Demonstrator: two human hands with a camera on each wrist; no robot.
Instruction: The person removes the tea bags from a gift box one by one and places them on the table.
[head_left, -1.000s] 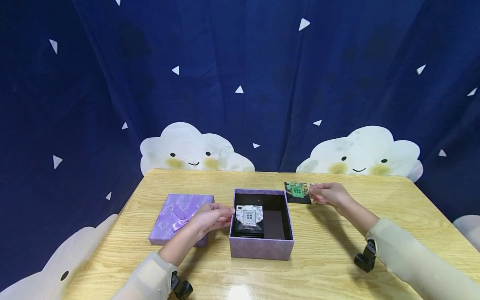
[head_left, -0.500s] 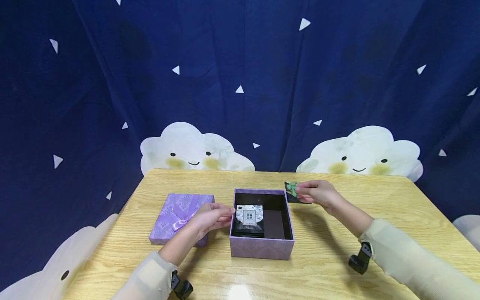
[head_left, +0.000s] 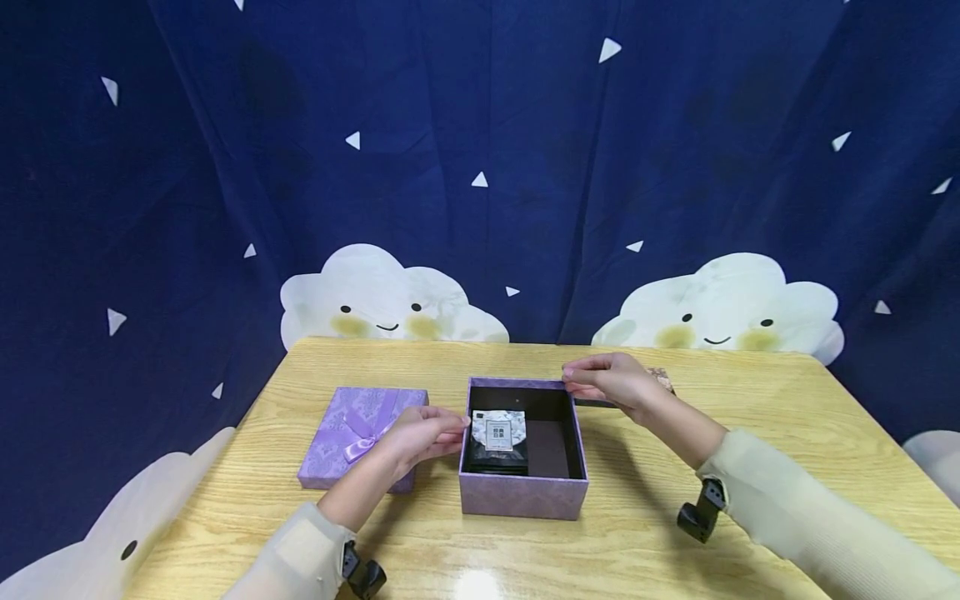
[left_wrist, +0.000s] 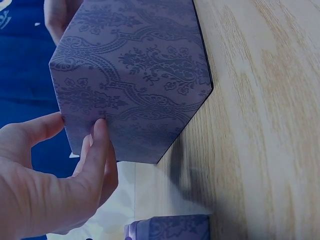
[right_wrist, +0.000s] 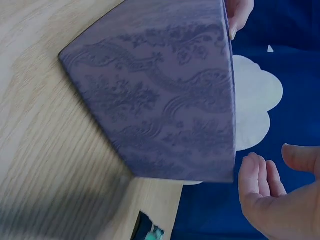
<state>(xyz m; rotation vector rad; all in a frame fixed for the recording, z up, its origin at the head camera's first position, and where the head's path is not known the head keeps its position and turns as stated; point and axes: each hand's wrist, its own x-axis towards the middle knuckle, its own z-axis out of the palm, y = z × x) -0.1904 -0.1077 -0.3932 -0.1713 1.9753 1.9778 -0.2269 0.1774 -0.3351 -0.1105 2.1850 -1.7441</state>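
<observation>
A lidless purple patterned box stands on the table, dark inside. In its left half lies a black-and-white printed sachet on top of a small dark stack. My left hand pinches the box's left wall, thumb at the rim and fingers against the outside; the left wrist view shows those fingers on the patterned side. My right hand hovers by the far right corner, its thumb apart from the fingers and nothing between them. Beneath it is a black sachet with green print, mostly hidden in the head view.
A purple lid with a ribbon bow lies left of the box, partly behind my left hand. Another sachet with brownish print shows behind my right wrist. A dark blue curtain with clouds hangs beyond the wooden table.
My right hand has moved left from the sachets on the right to the box's far right corner, uncovering the brownish sachet and covering the green one. My left hand has stayed still.
</observation>
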